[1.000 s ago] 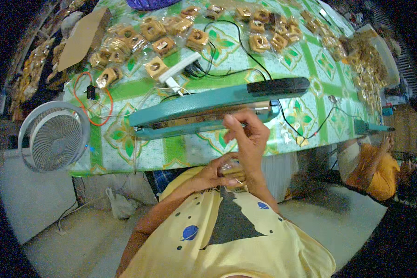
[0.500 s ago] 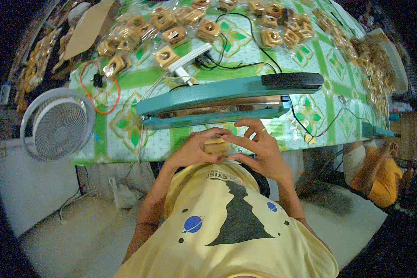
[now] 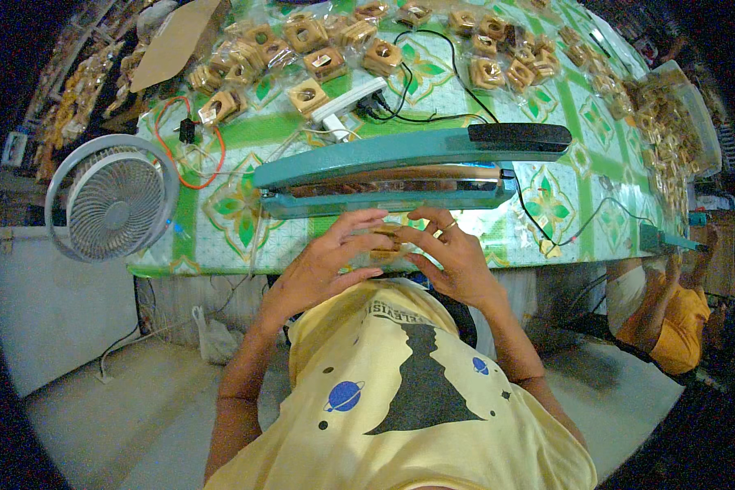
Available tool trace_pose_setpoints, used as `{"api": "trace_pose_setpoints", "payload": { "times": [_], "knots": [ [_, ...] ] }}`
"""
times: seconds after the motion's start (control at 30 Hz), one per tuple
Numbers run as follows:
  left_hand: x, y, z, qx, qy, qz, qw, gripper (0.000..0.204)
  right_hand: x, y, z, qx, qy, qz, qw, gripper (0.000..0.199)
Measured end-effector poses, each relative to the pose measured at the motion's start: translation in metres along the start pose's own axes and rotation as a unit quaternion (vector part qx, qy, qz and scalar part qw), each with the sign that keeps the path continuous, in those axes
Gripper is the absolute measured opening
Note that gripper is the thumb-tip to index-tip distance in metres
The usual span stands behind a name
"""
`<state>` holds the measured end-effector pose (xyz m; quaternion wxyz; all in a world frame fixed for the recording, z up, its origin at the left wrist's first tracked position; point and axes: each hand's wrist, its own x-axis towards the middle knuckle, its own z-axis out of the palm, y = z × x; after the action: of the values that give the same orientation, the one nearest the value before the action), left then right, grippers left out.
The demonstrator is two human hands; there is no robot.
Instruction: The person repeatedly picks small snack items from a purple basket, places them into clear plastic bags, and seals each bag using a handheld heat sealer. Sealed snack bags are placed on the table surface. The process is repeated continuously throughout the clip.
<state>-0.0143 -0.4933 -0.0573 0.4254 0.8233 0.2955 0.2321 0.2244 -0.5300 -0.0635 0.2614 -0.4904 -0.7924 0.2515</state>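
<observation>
Clear plastic packet (image 3: 381,242) with a tan wooden piece, pinched between both hands at the worktop (image 3: 220,204) edge.
Left hand (image 3: 327,261) and right hand (image 3: 449,257) each closed on the packet, just in front of the teal heat sealer (image 3: 408,167), arm raised. White fan (image 3: 110,200) at left; more packets (image 3: 318,57) beyond.

Teal sealer (image 3: 400,167) close before hands (image 3: 384,253).

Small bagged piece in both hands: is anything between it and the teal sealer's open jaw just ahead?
Nothing visible. The bagged piece sits between the left hand and right hand, right before the heat sealer, whose arm is raised; only bare tablecloth lies between.
</observation>
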Motion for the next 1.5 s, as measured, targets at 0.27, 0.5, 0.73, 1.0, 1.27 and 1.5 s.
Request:
{"api": "trace_pose_setpoints", "payload": {
  "times": [0.27,0.5,0.73,1.0,1.27,1.5],
  "knots": [
    [0.002,0.015,-0.020,0.358,-0.015,0.085,0.930,0.021,0.003,-0.001,-0.013,-0.125,0.007,-0.051,0.991,0.014],
    [0.000,0.004,-0.010,0.311,0.027,0.088,0.946,0.014,0.002,0.009,-0.003,-0.087,0.047,-0.046,0.994,0.016],
    [0.005,-0.017,0.013,0.109,0.140,0.059,0.982,0.018,0.000,0.020,0.011,0.085,0.104,-0.036,0.990,0.018],
    [-0.005,-0.035,0.045,-0.144,0.245,-0.139,0.949,0.031,0.009,0.029,0.039,0.244,0.183,0.030,0.952,0.017],
    [-0.007,-0.045,0.044,-0.185,0.111,-0.027,0.976,0.084,0.003,-0.004,0.014,0.080,0.153,-0.040,0.984,0.013],
    [0.002,-0.030,0.063,-0.416,-0.017,-0.206,0.885,0.062,0.014,-0.014,-0.018,0.163,0.190,0.034,0.968,0.012]
  ]
}}
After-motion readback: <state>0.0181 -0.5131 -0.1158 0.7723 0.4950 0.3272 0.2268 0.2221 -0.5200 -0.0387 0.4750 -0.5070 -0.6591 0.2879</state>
